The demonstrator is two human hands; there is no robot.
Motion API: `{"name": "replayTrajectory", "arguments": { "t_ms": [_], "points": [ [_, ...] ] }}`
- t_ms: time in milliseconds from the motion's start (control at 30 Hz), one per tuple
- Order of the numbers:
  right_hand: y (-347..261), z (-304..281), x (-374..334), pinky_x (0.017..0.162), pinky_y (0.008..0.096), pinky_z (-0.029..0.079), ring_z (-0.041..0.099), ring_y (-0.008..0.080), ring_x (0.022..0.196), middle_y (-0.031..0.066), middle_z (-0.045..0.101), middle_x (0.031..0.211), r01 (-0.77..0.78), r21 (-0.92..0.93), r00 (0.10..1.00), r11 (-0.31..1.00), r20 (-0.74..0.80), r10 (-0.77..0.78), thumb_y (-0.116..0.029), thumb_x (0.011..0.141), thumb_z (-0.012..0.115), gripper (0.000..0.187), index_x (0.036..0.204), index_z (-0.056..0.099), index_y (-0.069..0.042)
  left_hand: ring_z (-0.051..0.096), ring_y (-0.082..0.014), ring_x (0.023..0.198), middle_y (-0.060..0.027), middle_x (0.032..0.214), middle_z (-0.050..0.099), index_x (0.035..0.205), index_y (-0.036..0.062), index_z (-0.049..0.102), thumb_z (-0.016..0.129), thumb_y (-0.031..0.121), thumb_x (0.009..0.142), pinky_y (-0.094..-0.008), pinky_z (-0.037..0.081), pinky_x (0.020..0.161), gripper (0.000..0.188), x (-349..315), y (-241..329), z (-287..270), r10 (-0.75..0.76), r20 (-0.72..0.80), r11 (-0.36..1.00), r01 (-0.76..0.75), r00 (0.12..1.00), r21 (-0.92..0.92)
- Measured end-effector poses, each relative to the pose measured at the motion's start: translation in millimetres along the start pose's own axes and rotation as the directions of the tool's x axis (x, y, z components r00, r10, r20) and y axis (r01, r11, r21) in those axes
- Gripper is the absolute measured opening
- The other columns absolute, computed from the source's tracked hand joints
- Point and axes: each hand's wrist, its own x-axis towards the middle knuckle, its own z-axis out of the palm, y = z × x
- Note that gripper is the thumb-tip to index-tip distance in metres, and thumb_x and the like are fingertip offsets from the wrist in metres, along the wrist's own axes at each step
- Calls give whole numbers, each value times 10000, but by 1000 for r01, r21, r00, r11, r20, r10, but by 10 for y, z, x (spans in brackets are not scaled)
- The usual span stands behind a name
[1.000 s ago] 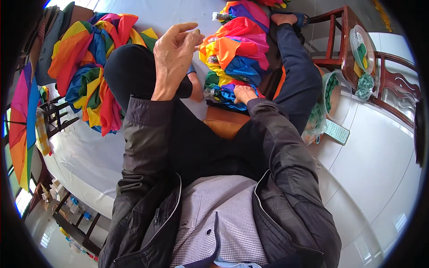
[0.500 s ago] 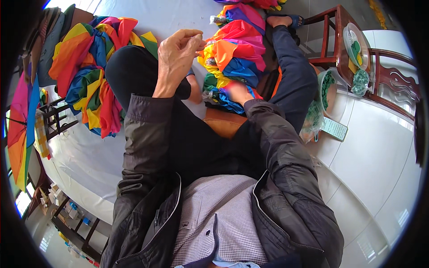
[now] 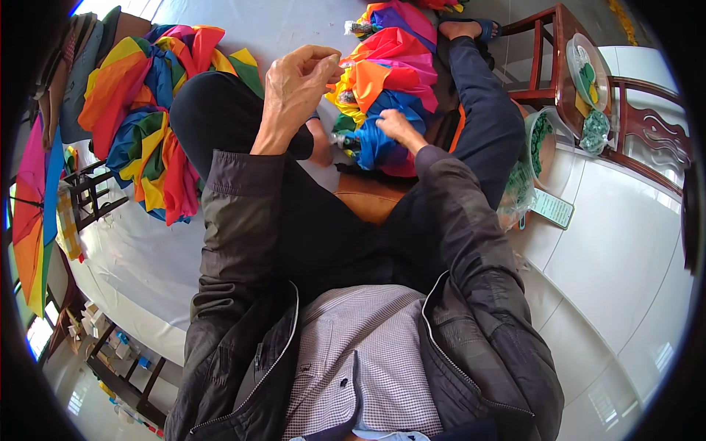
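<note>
My left hand [image 3: 298,90] is raised above my left knee. Its thumb and fingertips are pinched together, and whatever lies between them is too small to make out. Farther right, my right hand [image 3: 399,128] pinches the blue cloth of a rainbow umbrella [image 3: 373,144], which lies bunched on the pile between my legs. The bundled rib ends [image 3: 344,140] of that umbrella point left. Beyond it lie more folded rainbow umbrellas [image 3: 393,55] in a row, their cloth crumpled in red, orange, pink, yellow and blue.
Left of my knee hangs a heap of rainbow cloth [image 3: 140,125], with an opened rainbow umbrella [image 3: 33,213] at the far left. To the right stand a wooden chair [image 3: 559,59], a bowl of green pieces [image 3: 540,143] and a phone [image 3: 552,209]. An orange-brown seat [image 3: 368,200] shows between my thighs.
My right hand has moved slightly away from me, and the blue cloth under it has spread and bulged. My left hand stays pinched, shifted only a little to the right.
</note>
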Motion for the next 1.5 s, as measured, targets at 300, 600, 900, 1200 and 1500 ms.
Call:
{"name": "replayTrajectory", "arguments": {
  "t_ms": [300,600,900,1200,1500],
  "points": [
    [-502,-1378,-306,728,250,511,604,50,801,-24,682,911,-60,765,997,641,18,72,-145,1024,635,151,1012,696,-7,753,-293,902,-205,901,744,1212,-21,690,798,333,858,-398,583,774,512,-180,-234,51,-46,376,686,-244,926,686],
    [-1340,-1991,-890,810,226,530,638,61,872,0,701,995,19,916,990,400,40,-137,-124,1036,618,191,1122,685,33,716,-397,1023,-247,1038,728,1200,51,706,818,364,783,-448,571,888,534,-248,-605,583,-294,382,456,-223,876,862],
    [-744,-2223,-620,806,296,546,686,126,862,44,737,934,129,742,976,658,-213,50,-182,983,697,274,1183,683,5,721,-374,1018,-224,1039,735,1234,55,705,708,229,853,-443,570,906,419,13,-927,599,-220,422,681,-171,879,712],
    [-598,-1637,-1009,769,368,563,750,272,891,181,753,961,118,111,540,987,-841,30,-162,985,671,173,1053,702,-6,723,-295,1024,-184,1183,707,1238,0,640,569,155,984,-425,592,922,306,149,-726,504,-241,233,946,282,942,-161],
    [-1285,-1279,-1588,670,481,532,691,426,790,231,689,827,302,118,788,946,-589,-178,-183,933,704,174,999,679,-24,707,-340,1102,-185,1261,685,1348,-4,549,454,266,1098,-499,579,975,381,55,-319,621,-512,338,486,591,790,-644]
  ]
}}
